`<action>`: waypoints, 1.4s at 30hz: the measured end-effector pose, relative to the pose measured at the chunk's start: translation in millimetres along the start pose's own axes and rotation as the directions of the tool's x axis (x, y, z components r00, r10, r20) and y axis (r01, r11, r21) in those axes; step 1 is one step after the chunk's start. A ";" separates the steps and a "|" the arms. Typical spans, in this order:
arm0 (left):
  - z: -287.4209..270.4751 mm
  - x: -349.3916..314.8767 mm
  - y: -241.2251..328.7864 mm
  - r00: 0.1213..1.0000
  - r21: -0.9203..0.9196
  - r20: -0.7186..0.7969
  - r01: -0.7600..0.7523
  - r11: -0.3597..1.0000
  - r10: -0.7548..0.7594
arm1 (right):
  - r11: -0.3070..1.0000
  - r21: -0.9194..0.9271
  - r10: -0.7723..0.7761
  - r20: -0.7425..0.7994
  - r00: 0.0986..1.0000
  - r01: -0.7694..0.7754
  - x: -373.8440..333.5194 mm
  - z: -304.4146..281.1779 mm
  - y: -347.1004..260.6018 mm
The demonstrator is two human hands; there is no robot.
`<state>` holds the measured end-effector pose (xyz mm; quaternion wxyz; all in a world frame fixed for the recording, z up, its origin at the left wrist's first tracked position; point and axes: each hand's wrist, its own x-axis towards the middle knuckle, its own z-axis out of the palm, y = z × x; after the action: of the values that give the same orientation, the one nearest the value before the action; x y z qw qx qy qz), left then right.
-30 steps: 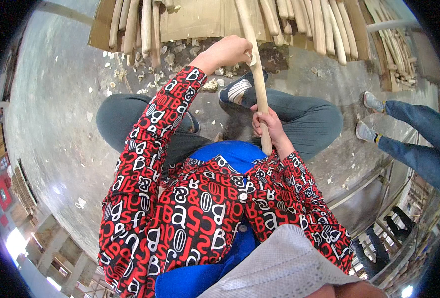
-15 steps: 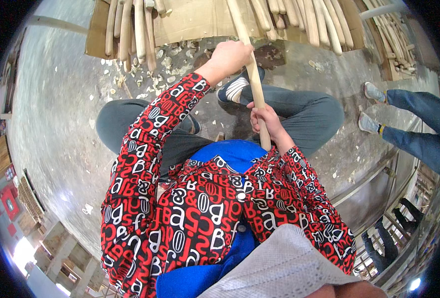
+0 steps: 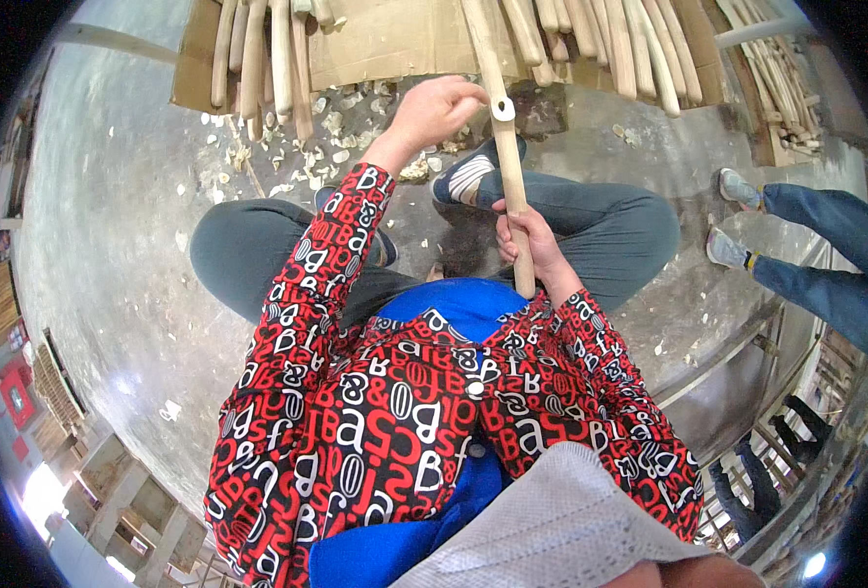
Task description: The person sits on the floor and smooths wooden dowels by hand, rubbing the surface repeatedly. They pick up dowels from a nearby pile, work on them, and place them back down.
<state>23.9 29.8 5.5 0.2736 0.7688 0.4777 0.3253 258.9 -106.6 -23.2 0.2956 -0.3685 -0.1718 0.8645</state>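
A long pale wooden stick [image 3: 508,167] slants up from my lap, its far end running out past the top edge of the view. My right hand [image 3: 530,243] grips it near its lower end, fingers wrapped round. Farther up, a small white patch with a dark oval middle, like a label [image 3: 503,109], lies on the stick. Just left of that patch is my left hand [image 3: 438,110], curled with its fingertips close to the stick. Whether the fingertips touch it or hold anything is hidden.
Ahead, wooden sticks lie in two groups [image 3: 258,59] [image 3: 640,49] on a cardboard sheet [image 3: 385,44]. Wood shavings [image 3: 331,122] litter the floor. Another person's legs [image 3: 816,211] are at the right, near more stacked sticks [image 3: 772,78].
My left hand has come off the stick and moved a little to the left, uncovering the white patch. My right hand keeps its grip at the lower end.
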 end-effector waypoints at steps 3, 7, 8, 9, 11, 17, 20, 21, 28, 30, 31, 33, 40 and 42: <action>7.6 -4.3 11.0 0.998 0.080 0.044 0.044 0.996 -0.048 | 0.999 -0.045 0.004 -0.018 1.000 -0.004 0.3 1.0 -2.6; 9.5 2.5 10.2 0.990 0.051 0.137 0.005 0.999 -0.012 | 0.970 -0.238 0.004 -0.137 0.991 -0.037 3.2 2.6 2.2; 8.8 4.5 9.2 0.987 0.070 0.158 0.017 0.997 -0.028 | 0.964 -0.263 -0.009 -0.152 0.988 -0.031 3.7 2.1 3.5; 8.5 5.8 8.4 0.982 0.090 0.181 0.029 0.996 -0.045 | 0.958 -0.285 -0.022 -0.167 0.986 -0.026 4.7 2.7 4.9; 9.6 5.1 8.7 0.978 0.124 0.201 0.039 0.991 -0.064 | 0.948 -0.317 -0.045 -0.182 0.982 -0.015 5.2 2.2 4.7; 20.5 -6.3 9.9 0.945 -0.040 0.159 0.296 0.954 -0.286 | 0.920 -0.390 -0.115 -0.186 0.976 0.034 6.2 2.0 9.6; 26.7 -9.0 7.9 0.853 -0.302 0.226 0.521 0.799 -0.471 | 0.910 -0.412 -0.135 -0.193 0.972 0.044 7.4 1.5 12.1; 29.2 -9.7 7.8 0.801 -0.386 0.282 0.599 0.702 -0.528 | 0.904 -0.426 -0.139 -0.200 0.970 0.041 7.1 1.4 13.5; 42.0 -15.0 9.1 0.904 -0.366 0.115 0.425 0.828 -0.413 | 0.910 -0.414 -0.120 -0.232 0.965 0.014 7.9 2.6 12.6; 46.5 -23.0 20.9 0.983 -0.288 0.089 0.180 0.941 -0.160 | 0.908 -0.418 -0.098 -0.230 0.968 -0.007 6.9 2.3 6.6; 48.8 -22.9 30.9 0.992 -0.325 0.121 0.002 0.946 0.039 | 0.909 -0.416 -0.087 -0.233 0.969 -0.019 5.7 0.9 6.2; 51.4 -22.0 40.7 0.985 -0.386 0.170 0.032 0.922 0.037 | 0.913 -0.406 -0.067 -0.225 0.972 -0.031 6.1 -0.4 4.8; 26.5 -28.6 10.6 0.928 -0.379 0.065 0.364 0.851 -0.368 | 0.936 -0.346 -0.012 -0.192 0.981 -0.057 3.8 0.1 2.2; 18.6 -22.4 6.3 0.969 -0.270 0.133 0.239 0.933 -0.209 | 0.939 -0.341 -0.032 -0.194 0.980 -0.037 4.8 -0.2 3.8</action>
<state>34.1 4.8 -7.1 0.4403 0.6777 0.4962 0.3174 254.9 -106.4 -27.9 0.2412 -0.4981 -0.2891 0.7811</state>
